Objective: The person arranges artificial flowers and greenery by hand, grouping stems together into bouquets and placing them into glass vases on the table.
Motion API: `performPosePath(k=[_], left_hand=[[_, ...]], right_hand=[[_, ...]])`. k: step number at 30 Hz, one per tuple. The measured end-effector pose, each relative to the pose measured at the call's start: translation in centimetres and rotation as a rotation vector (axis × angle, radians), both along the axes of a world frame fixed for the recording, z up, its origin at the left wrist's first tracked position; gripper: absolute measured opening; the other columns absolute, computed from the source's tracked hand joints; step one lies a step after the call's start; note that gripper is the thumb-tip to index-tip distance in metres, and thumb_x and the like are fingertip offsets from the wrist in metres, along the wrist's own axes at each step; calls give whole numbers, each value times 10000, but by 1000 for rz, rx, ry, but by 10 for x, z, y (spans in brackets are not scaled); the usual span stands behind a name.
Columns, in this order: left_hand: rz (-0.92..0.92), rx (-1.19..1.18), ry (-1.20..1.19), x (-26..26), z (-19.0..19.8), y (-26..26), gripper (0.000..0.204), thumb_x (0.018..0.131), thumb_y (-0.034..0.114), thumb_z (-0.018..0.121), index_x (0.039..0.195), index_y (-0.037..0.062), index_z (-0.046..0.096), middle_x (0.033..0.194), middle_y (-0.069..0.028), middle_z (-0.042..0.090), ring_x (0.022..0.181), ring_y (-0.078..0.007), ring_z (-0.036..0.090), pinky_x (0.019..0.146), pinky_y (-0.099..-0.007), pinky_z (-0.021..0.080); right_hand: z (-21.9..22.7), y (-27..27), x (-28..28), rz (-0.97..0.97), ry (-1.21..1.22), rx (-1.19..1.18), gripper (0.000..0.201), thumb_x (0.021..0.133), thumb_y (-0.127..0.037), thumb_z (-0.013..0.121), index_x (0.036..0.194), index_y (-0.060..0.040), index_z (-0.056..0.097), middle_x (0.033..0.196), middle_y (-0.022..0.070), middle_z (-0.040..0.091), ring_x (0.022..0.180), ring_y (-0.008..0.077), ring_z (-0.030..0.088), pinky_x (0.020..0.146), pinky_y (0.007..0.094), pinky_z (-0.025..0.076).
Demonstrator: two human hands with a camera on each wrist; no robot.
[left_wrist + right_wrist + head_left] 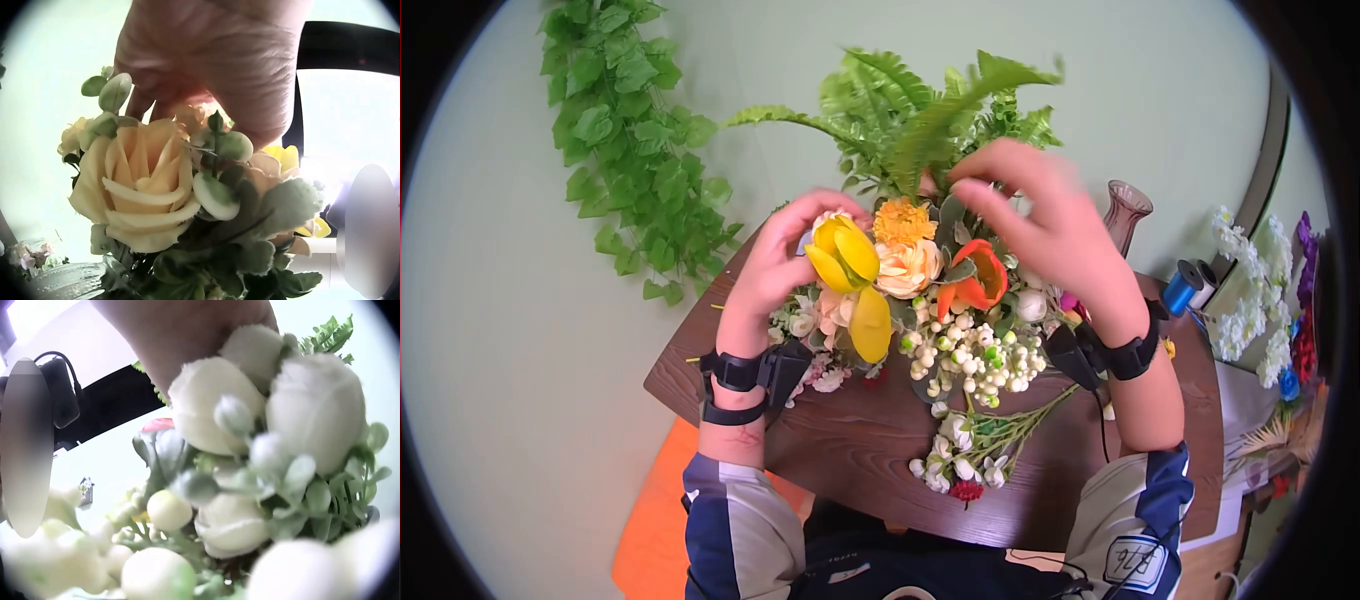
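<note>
A mixed arrangement of artificial flowers stands between the two hands, with a yellow tulip (843, 250), a peach rose (909, 266), an orange tulip (975, 280) and white berries (980, 360). My left hand (780, 250) curls round its left side, fingertips hidden behind the blooms. In the left wrist view that palm arches over a cream-peach rose (140, 187). My right hand (1050, 220), slightly blurred, reaches over from the right, bent fingers at the base of the green fern (900, 110). I cannot tell whether it pinches a stem. White rosebuds (315, 412) fill the right wrist view.
On the brown table (850, 440) lies a sprig of white blossoms (960, 450) near the front edge. A pinkish glass vase (1126, 212) and ribbon spools (1185, 288) stand at the right. Ivy (635, 130) hangs on the wall at left; more flowers (1260, 300) stand far right.
</note>
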State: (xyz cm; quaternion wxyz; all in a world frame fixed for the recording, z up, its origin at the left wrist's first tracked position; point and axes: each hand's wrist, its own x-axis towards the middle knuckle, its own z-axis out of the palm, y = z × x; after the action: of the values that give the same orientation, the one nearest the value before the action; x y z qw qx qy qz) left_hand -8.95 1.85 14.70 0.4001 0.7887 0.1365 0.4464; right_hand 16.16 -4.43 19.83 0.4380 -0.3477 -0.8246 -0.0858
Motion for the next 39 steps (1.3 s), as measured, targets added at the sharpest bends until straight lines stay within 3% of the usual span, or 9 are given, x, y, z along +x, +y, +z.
performPosePath(k=[2,7,9,13,14,18,24,35,39], left_hand=[[-36,91,-111,-3,6,7,690,652,340,558,1241,18,403,1173,-134,508,1071,-229,496,915,-316,351],[191,234,-351,7,33,-3,767,694,333,620,1335,59,298,1263,-141,435,1088,-248,483,896,-336,364],[196,316,-423,19,37,-1,794,715,323,650,1361,77,261,1293,-141,407,1097,-253,476,890,-344,371],[131,576,-305,25,49,1,458,795,122,638,1213,60,459,1141,-117,538,1010,-175,528,847,-293,410],[138,556,-103,23,52,-1,325,815,51,613,1131,44,536,1074,-102,583,973,-147,544,827,-271,423],[227,77,-283,28,33,-3,92,825,58,625,894,5,598,860,-45,636,819,-80,570,705,-219,446],[501,55,-170,4,18,23,136,822,114,652,822,-5,587,738,-31,630,656,-53,552,560,-190,404],[399,-223,-219,-21,-24,43,149,868,127,591,927,-9,592,807,-56,648,703,-76,580,649,-210,445],[333,-122,-364,-11,-13,31,258,910,207,527,1041,-13,556,945,-112,638,812,-123,597,734,-240,439]], right_hand=[[7,-3,10,-53,129,192,176,826,-177,588,884,-14,620,796,122,615,741,237,603,687,315,461],[1,26,44,-309,395,218,421,773,-275,667,1103,-36,558,987,130,606,927,216,593,763,340,470],[-14,46,52,-448,489,43,655,744,-340,694,1235,-5,419,1173,204,492,986,284,563,788,364,468],[-23,45,41,-123,881,-476,887,725,-339,736,1324,57,215,1229,263,391,975,271,561,758,331,506],[-22,44,37,-6,969,-603,802,781,-217,703,1340,59,198,1145,202,472,816,183,561,713,299,516],[-27,48,37,214,1086,-702,743,756,-84,702,1299,88,225,1093,197,520,849,204,609,679,251,516],[-37,25,25,132,960,-302,329,756,1,665,1009,15,455,896,111,619,700,131,622,569,202,460],[-49,11,26,120,941,-299,350,754,2,675,1031,6,461,892,96,622,666,132,622,527,197,444],[-60,12,25,141,995,-238,456,806,-62,638,1178,11,383,1057,146,546,839,169,616,635,234,471]])
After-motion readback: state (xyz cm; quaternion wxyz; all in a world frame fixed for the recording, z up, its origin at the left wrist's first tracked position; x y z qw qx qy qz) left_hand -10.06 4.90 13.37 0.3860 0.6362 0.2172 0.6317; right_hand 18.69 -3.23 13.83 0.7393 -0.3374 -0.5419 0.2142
